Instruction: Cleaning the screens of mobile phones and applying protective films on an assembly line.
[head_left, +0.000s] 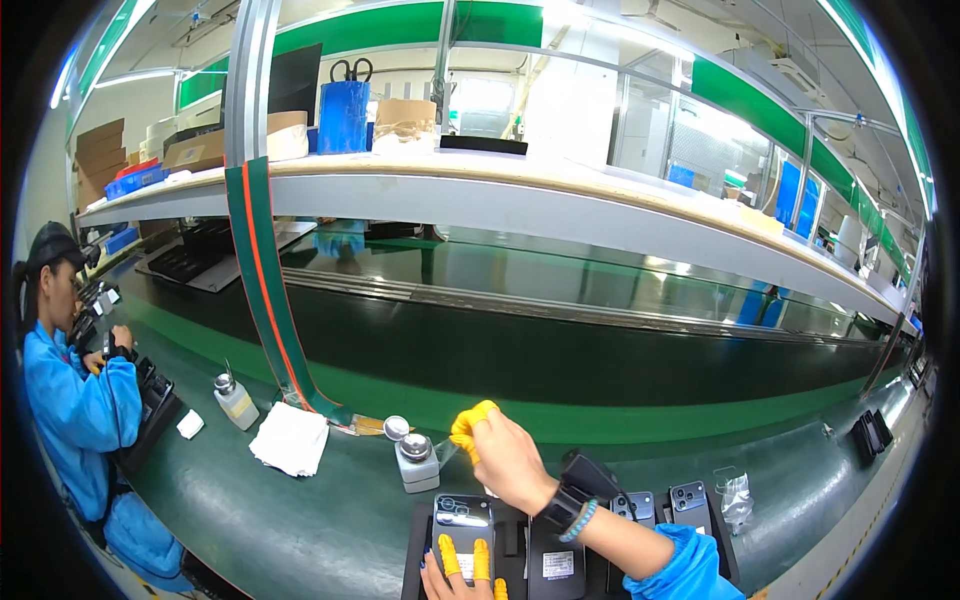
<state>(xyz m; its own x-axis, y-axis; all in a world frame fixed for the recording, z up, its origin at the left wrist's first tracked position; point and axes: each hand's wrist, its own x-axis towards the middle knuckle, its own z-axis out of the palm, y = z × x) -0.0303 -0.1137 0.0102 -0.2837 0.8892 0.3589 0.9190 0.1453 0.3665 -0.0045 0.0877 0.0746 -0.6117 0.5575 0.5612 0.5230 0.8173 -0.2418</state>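
My left hand (460, 578) lies at the bottom edge with its fingers stretched out on the back of a dark smartphone (465, 512). Yellow finger cots cover several of its fingertips. Raised beyond the phone, my right hand (500, 450) is closed in a pinch, its fingertips also in yellow cots. A thin, clear piece of film (447, 452) shows beside those fingertips. Just left of it stands a white pump bottle (417, 470) with a metal top, its round lid (397, 428) tipped open. The phone rests in a black tray (415, 540).
More phones (690, 500) sit in the tray under my right forearm. To the left are white wipes (290, 440) and a second pump bottle (235, 402). A clear plastic bag (737, 500) lies at right. A co-worker (75, 370) sits at far left. A shelf (550, 185) spans above the bench.
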